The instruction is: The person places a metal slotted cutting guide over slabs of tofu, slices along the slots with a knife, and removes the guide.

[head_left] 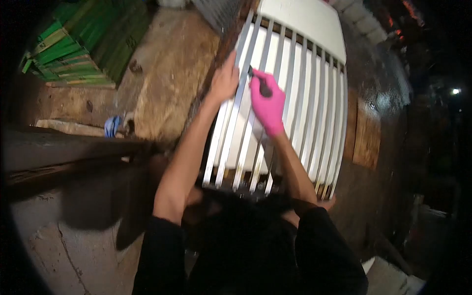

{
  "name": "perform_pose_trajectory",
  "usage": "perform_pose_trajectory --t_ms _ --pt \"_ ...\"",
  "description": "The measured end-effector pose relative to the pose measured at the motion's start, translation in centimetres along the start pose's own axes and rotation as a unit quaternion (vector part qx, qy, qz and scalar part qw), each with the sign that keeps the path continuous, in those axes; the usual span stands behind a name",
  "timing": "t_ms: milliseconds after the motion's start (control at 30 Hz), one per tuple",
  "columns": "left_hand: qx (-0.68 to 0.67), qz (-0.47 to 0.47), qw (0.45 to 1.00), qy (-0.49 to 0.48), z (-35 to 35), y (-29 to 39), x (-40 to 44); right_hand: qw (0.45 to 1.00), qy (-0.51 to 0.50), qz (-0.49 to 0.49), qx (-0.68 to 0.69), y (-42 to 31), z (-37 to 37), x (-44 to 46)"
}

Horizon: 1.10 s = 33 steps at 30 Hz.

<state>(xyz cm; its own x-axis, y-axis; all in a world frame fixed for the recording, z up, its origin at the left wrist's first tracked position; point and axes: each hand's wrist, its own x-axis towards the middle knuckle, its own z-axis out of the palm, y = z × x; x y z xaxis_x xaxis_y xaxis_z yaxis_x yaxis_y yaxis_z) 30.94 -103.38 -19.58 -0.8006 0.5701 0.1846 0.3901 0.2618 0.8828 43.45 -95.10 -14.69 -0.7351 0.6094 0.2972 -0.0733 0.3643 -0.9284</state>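
Note:
A rack of long parallel metal strips (288, 73) lies in front of me over white sheets (241, 132). My right hand (268, 103), in a pink glove, is closed around a small dark-handled tool (264, 88), whose dark tip (251, 71) meets one of the strips near the rack's left side. Bare, my left hand (225, 81) rests against the rack's left edge, just left of the tool tip. Its fingers point forward, stretched along the outermost strip.
A stack of green slatted pieces (73, 54) is at the upper left. A blue cloth (112, 126) lies on the ground at left. Wooden boards (367, 132) lie right of the rack. A brown ledge (64, 152) runs along the left.

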Motion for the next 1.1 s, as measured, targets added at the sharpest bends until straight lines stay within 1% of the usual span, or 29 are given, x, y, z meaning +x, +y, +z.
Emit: perform_pose_trajectory --t_ms 33,67,100,133,167,200,233,267,333,400,467,500,533,600,667,767,800,833,867,933,967,1000,1033,1067,1100 --pt "-0.001 -0.011 1.000 -0.002 -0.2 0.6 -0.3 0.999 -0.026 0.030 -0.009 -1.6 -1.0 -5.3" --pt "-0.002 -0.016 1.000 0.001 -0.2 0.8 -0.2 0.995 -0.048 0.035 -0.079 -1.4 -2.1 -10.9" --pt "0.008 -0.005 1.000 0.005 0.1 0.5 -0.1 0.997 -0.051 -0.006 -0.051 -3.2 -2.6 -15.9" --pt "0.018 0.009 1.000 0.012 0.3 0.2 0.2 0.994 -0.090 0.018 -0.066 -6.8 -3.7 -18.9" --pt "0.030 0.023 0.999 0.020 0.4 -0.1 0.0 0.984 -0.152 0.014 -0.090 -10.4 -5.4 -19.4" --pt "0.031 0.009 0.999 0.010 0.4 -0.1 -0.2 0.974 -0.205 0.098 -0.022 -11.6 -6.9 -19.8" --pt "0.032 -0.003 0.999 0.002 0.2 0.2 -0.2 0.975 -0.199 0.096 0.006 -11.0 -8.4 -19.6" --pt "0.033 -0.011 0.999 -0.004 0.0 0.5 -0.1 0.977 -0.192 0.090 0.034 -10.6 -9.5 -18.7" --pt "0.015 -0.012 1.000 -0.021 -0.3 1.0 -0.2 0.997 -0.056 0.034 -0.041 -10.3 -10.4 -14.3" --pt "0.006 0.006 1.000 -0.029 -0.7 1.0 -0.1 0.992 0.118 -0.045 0.023 -7.3 -8.7 -7.4" --pt "0.004 0.061 0.998 -0.017 -0.7 0.2 0.1 0.994 0.101 0.004 0.029 -3.2 -8.2 -1.3" --pt "0.021 0.035 0.999 -0.030 -0.8 0.4 0.1 0.996 0.085 0.003 -0.030 -2.1 -8.0 1.8" --pt "0.039 0.027 0.999 -0.025 -0.7 0.5 0.2 0.993 0.069 0.012 -0.090 -1.7 -7.7 4.4" --pt "0.025 0.020 0.999 -0.028 -0.8 1.0 0.2 0.996 0.044 -0.013 -0.078 -1.4 -6.2 10.0" --pt "0.021 -0.005 0.999 -0.037 -1.0 1.6 -0.1 0.988 0.029 -0.046 -0.145 0.9 -5.1 16.0" --pt "0.041 0.043 0.998 -0.013 -0.5 0.3 0.5 0.981 0.021 0.044 -0.190 2.2 -3.3 19.2" --pt "0.044 0.057 0.997 -0.009 -0.3 -0.3 0.4 0.986 0.067 0.043 -0.145 4.8 -2.1 18.5" --pt "0.043 0.048 0.998 -0.015 -0.5 -0.1 0.3 0.989 0.075 0.039 -0.125 4.9 -1.7 15.9" --pt "0.042 0.037 0.998 -0.024 -0.7 0.3 0.3 0.990 0.083 0.039 -0.107 4.3 -1.6 11.5" --pt "0.028 -0.001 0.999 -0.036 -0.7 0.9 0.3 0.998 0.054 0.006 -0.044 0.2 -3.3 -0.5" --pt "0.038 0.011 0.999 -0.030 -0.6 0.9 0.3 0.987 -0.038 0.133 -0.087 -3.2 -5.1 -6.9" --pt "0.048 0.026 0.998 -0.020 -0.5 0.7 0.3 0.991 -0.033 0.130 -0.020 -3.5 -5.9 -14.4" --pt "0.051 0.030 0.998 -0.016 -0.2 0.5 0.4 0.997 -0.048 0.052 -0.009 -5.7 -7.1 -18.7" --pt "0.056 0.037 0.998 -0.009 -0.1 0.5 0.6 0.995 -0.084 0.028 -0.044 -9.8 -9.1 -20.2" --pt "0.062 0.044 0.997 -0.004 -0.1 0.4 0.4 0.986 -0.138 0.088 -0.010 -10.6 -10.9 -21.0"
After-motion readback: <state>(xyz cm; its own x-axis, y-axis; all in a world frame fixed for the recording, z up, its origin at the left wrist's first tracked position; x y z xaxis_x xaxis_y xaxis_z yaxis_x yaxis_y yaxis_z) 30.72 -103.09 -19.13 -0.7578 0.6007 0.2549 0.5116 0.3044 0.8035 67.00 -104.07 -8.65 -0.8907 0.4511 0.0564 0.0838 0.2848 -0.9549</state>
